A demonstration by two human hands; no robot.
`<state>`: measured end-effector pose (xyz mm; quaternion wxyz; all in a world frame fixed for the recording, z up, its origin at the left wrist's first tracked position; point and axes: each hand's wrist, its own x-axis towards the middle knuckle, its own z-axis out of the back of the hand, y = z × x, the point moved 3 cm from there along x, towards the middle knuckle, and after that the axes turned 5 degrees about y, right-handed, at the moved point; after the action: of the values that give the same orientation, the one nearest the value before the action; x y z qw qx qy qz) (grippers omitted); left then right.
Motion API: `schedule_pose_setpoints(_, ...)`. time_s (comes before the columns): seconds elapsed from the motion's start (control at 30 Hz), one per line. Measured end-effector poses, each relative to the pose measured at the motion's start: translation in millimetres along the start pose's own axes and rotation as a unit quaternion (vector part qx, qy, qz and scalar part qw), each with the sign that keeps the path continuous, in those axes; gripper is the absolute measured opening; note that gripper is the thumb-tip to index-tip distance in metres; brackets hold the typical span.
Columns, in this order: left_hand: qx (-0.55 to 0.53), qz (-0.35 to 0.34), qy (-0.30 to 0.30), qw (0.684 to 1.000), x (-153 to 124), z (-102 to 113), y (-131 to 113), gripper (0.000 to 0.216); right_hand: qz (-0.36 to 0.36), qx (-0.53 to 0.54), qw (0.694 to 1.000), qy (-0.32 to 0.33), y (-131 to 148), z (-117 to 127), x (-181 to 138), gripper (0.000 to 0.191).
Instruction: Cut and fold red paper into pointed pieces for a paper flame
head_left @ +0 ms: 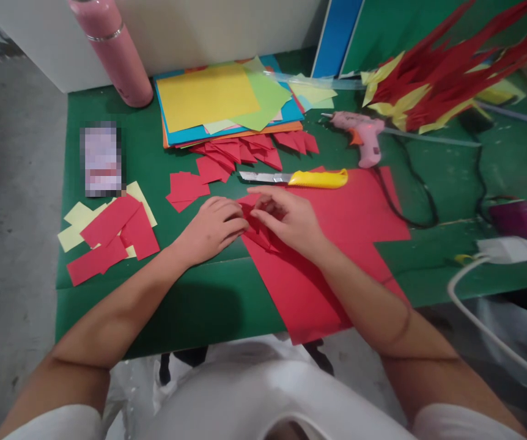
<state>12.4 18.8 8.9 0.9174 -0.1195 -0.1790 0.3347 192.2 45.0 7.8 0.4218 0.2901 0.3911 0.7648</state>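
Observation:
My left hand [213, 229] rests low over the table, its fingers bent and pressed on a small folded piece of red paper [260, 237]. On the other side of that piece, my right hand [294, 221] has its thumb and curled fingers at the paper, while the index finger reaches out above. The fingertips partly hide the piece. Beneath both lie large red paper sheets [325, 293]. Just beyond my hands is a yellow utility knife [321, 178] with its blade out. Small red paper pieces [185, 189] lie beyond my left hand.
A pile of coloured paper [208, 98] lies at the back, folded red pieces [254, 150] before it. Left are red and yellow strips [112, 226], a blurred-out object [101, 159] and a pink bottle [121, 61]. Right are a pink glue gun [364, 134], its cord, and a red-yellow paper flame shape [442, 73].

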Motion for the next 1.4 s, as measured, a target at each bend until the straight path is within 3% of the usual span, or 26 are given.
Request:
schedule_pose_setpoints(0.13,-0.009,0.02,0.009,1.0,0.2,-0.4,0.5,0.022,-0.054,0.1,0.993,0.015,-4.9,3.2,-0.4,0.042)
schedule_pose_setpoints(0.3,-0.015,0.064,-0.017,0.998,-1.8,5.2,-0.2,0.019,-0.083,0.17,0.981,0.04,-2.0,5.9,-0.4,0.037)
schedule_pose_setpoints(0.53,-0.094,0.087,-0.157,0.979,-7.0,16.8,0.5,0.018,-0.101,0.272,0.957,0.007,-0.3,12.1,4.1,0.042)
schedule_pose_setpoints(0.63,-0.106,0.048,-0.137,0.984,-5.1,14.4,-1.5,0.025,-0.097,0.228,0.969,-0.013,-3.0,21.7,3.7,0.038)
schedule_pose_setpoints(0.77,-0.084,0.008,-0.021,0.996,-0.5,2.6,-2.0,0.03,-0.08,0.11,0.991,-0.018,-7.1,24.4,2.7,0.024)
schedule_pose_setpoints(0.87,-0.073,0.001,0.019,0.997,0.9,-2.4,-1.7,0.031,-0.065,0.011,0.998,0.002,-6.7,18.5,2.8,0.02)
schedule_pose_setpoints(1.13,-0.042,0.012,0.024,0.999,1.1,-4.1,-5.0,0.028,-0.018,-0.148,0.989,0.004,-0.2,14.1,0.7,0.017)
schedule_pose_setpoints(1.4,-0.016,0.03,-0.016,0.999,-0.2,-6.2,-12.7,0.025,0.026,-0.192,0.981,0.0,1.0,10.8,-2.9,0.013)
